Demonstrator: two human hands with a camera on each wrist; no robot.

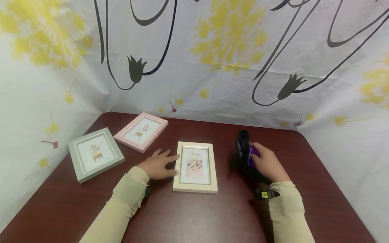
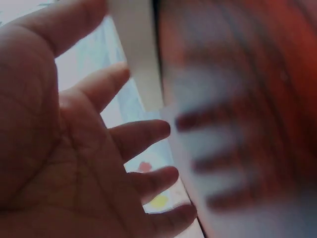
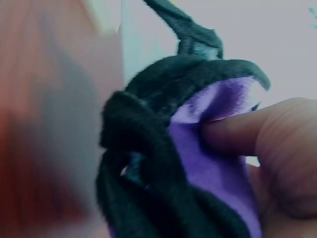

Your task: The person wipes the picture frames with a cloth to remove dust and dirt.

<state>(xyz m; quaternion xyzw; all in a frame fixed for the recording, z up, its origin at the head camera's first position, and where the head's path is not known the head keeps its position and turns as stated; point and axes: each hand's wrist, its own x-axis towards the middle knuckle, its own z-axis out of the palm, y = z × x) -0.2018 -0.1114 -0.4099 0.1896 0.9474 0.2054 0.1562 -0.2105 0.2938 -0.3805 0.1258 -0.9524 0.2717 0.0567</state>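
A cream photo frame (image 1: 194,166) with a floral print lies flat, face up, in the middle of the table. My left hand (image 1: 158,165) is at its left side, fingers spread and fingertips right at the frame's edge; in the left wrist view the palm and straight fingers (image 2: 143,136) show. At the right, my right hand (image 1: 268,164) grips a soft black-and-purple cloth item (image 1: 243,146) above the table. Up close in the right wrist view, the thumb presses into the purple lining (image 3: 213,158), under a fuzzy black border. The fingers behind it are mostly hidden.
A green photo frame (image 1: 96,153) lies at the table's left edge, with a pink photo frame (image 1: 141,131) beside it at the back left. The dark red table (image 1: 194,216) meets a white flower-printed cloth (image 1: 194,77) along its back and sides.
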